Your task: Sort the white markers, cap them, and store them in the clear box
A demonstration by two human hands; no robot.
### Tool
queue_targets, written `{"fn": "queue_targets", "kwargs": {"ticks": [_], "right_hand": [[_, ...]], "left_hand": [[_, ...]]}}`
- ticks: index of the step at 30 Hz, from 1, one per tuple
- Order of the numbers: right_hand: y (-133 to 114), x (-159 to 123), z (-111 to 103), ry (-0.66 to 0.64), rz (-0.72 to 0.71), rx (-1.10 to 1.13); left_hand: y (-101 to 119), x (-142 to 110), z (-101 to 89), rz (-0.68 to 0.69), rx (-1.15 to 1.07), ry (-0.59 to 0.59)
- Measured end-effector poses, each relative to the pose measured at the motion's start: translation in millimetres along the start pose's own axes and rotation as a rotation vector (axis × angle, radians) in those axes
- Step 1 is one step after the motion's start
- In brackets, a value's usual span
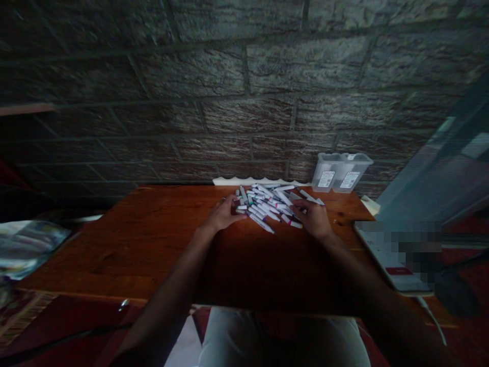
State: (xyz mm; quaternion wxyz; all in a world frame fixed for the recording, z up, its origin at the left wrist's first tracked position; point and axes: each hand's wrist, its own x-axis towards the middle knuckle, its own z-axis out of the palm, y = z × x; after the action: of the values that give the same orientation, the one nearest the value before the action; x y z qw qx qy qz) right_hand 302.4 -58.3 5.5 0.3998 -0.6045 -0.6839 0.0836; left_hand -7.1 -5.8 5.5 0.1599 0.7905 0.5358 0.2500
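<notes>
A loose heap of white markers (263, 204) with coloured bands, some pink, green and purple, lies toward the back of the wooden table. My left hand (223, 213) cups the heap's left edge, thumb and fingers apart, with marker ends between them. On the right side, my right hand (314, 218) has its thumb and fingers closed at the end of a white marker (283, 198) that slants up and left over the heap. The fingertips of this hand are partly hidden. One marker (261, 223) sticks out at the front of the heap.
Two clear plastic containers (340, 173) with labels stand at the table's back right. A white wavy-edged strip (263, 181) runs along the brick wall (244, 117). At the right edge lies a flat light device (393, 260) with a cable. Plastic packaging (34, 244) sits at far left.
</notes>
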Motion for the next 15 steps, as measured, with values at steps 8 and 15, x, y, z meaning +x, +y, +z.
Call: {"fn": "queue_targets", "kwargs": {"ticks": [8, 15], "right_hand": [[1, -1, 2, -0.011, -0.006, 0.059], [1, -1, 3, -0.022, -0.012, 0.064]], "left_hand": [[-8, 11, 27.7, 0.032, -0.322, -0.003], [-14, 11, 22.5, 0.110, -0.494, -0.073]]}}
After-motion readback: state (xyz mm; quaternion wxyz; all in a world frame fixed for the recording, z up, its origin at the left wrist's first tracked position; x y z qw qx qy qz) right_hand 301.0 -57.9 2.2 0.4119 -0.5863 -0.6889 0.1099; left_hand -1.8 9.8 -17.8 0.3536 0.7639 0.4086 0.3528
